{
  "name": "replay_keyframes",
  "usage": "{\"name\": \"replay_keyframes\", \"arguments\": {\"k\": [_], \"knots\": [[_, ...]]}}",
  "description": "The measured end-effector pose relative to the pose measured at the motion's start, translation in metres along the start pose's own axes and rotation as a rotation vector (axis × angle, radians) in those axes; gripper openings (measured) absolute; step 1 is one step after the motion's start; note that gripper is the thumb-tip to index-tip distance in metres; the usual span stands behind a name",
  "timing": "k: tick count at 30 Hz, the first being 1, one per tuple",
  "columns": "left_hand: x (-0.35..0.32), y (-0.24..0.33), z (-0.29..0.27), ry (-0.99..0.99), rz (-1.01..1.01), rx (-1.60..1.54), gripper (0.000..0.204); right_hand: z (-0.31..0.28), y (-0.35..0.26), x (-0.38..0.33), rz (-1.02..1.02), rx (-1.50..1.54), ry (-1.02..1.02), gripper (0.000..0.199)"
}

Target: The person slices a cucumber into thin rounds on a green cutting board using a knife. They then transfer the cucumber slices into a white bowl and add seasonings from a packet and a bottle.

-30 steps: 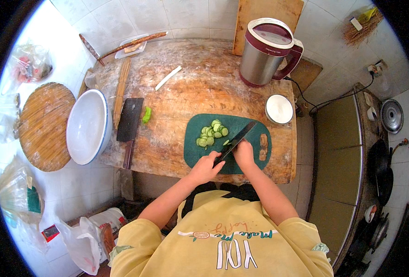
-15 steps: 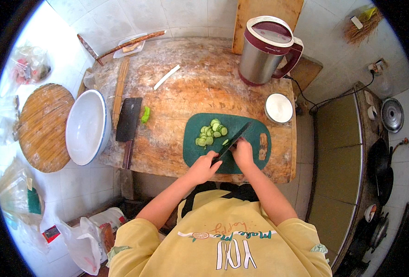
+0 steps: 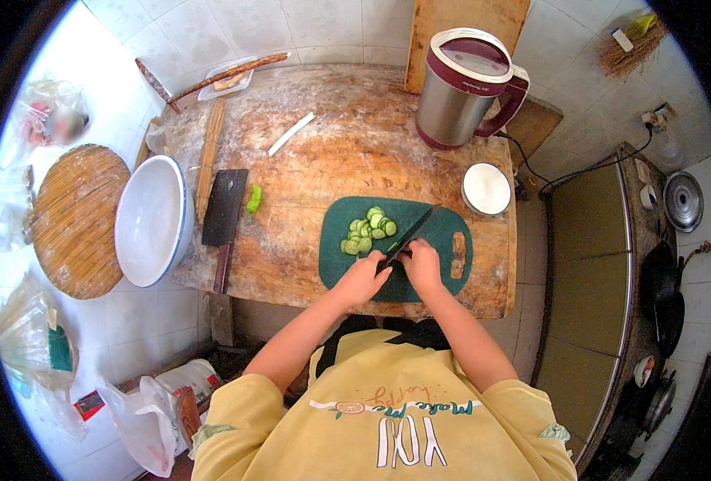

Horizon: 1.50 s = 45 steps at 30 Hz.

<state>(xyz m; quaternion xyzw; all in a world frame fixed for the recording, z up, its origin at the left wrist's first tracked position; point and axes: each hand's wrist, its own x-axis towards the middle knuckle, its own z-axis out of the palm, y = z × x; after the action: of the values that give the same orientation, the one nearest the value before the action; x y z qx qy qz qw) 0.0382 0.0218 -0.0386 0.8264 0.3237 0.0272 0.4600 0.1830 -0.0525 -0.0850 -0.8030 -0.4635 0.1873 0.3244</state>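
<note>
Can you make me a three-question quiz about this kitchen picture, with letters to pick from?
1. Where does the cleaver lie?
A. in the white bowl
B. on the wooden table, between the white bowl and the green cutting board
C. on the stove

2. What colour is the cutting board under the hands?
A. green
B. red
C. white

3. What is the right hand doing?
A. resting empty on the table
B. lifting the jug
C. gripping a knife whose blade lies over the board

Answers:
1. B: the cleaver lies flat on the wooden table, right of the white bowl and left of the board.
2. A: the board is dark green, with cucumber slices on it.
3. C: the right hand is closed on the handle of the knife, while the left hand rests on the board beside it.
</note>
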Motion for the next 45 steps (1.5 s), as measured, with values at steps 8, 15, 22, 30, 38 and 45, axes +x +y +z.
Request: {"name": "replay_keyframes", "arguments": {"k": [8, 15, 22, 30, 38, 45], "knots": [[0.011, -0.011, 0.004, -0.081, -0.079, -0.302, 0.043, -0.005, -0.007, 0.0, 0.019, -0.011, -0.014, 0.012], [0.004, 0.012, -0.005, -0.238, -0.251, -0.416, 0.07, 0.003, 0.001, 0.0, 0.004, -0.061, -0.001, 0.011], [-0.002, 0.0, 0.005, -0.01, -0.027, -0.178, 0.043, -0.003, -0.005, 0.0, 0.02, -0.029, -0.01, 0.011], [-0.029, 0.012, 0.0, 0.059, 0.062, -0.072, 0.038, -0.002, 0.002, -0.003, -0.049, -0.029, 0.092, 0.013], [-0.027, 0.012, -0.005, 0.012, -0.019, -0.008, 0.036, -0.008, -0.004, -0.003, -0.035, 0.016, 0.043, 0.014], [-0.026, 0.007, -0.004, 0.02, 0.0, 0.0, 0.036, 0.001, 0.008, -0.001, -0.08, 0.024, 0.048, 0.017]]}}
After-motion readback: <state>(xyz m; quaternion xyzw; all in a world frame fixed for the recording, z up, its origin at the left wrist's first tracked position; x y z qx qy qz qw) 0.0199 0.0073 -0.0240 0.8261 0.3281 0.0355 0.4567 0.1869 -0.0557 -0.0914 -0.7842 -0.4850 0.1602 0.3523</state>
